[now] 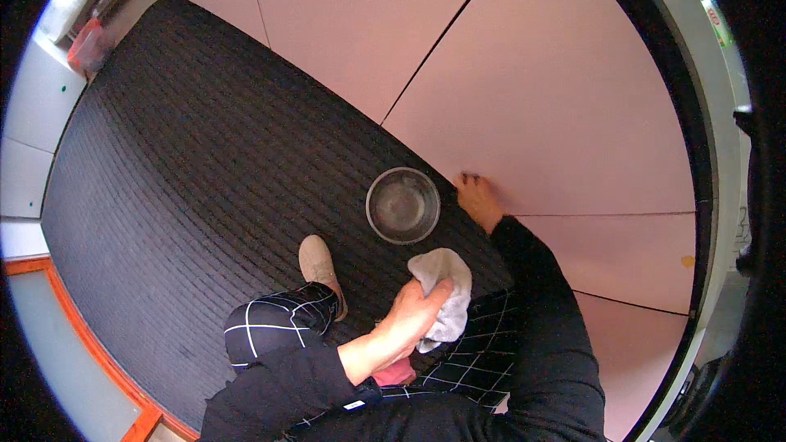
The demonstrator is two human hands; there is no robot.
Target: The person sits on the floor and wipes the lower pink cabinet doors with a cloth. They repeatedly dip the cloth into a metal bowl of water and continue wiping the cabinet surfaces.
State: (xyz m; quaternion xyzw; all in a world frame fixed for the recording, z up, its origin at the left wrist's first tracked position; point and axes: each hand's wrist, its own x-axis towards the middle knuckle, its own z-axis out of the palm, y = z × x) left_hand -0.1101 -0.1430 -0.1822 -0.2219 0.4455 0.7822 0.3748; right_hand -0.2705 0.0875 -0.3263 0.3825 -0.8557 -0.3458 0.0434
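My left hand (417,310) grips a crumpled light grey cloth (451,307), bunched under the thumb and hanging over my dark checked trousers. On the dark ribbed floor mat (233,135), just beyond the cloth, stands a round metal bowl (403,205); its inside looks dull, and I cannot tell whether it holds water. To the right of the bowl, my right hand (480,199) is at the lower edge of a pale pink cabinet front (552,104). Its fingers are bent and slightly blurred, so what they grasp, if anything, is unclear.
My beige shoe (316,258) rests on the mat left of the bowl. A pink item (394,372) shows beneath my left forearm. White cabinets (40,104) and an orange-framed door panel (73,344) border the left side. A red-pink plastic bag (87,46) lies at the far left corner.
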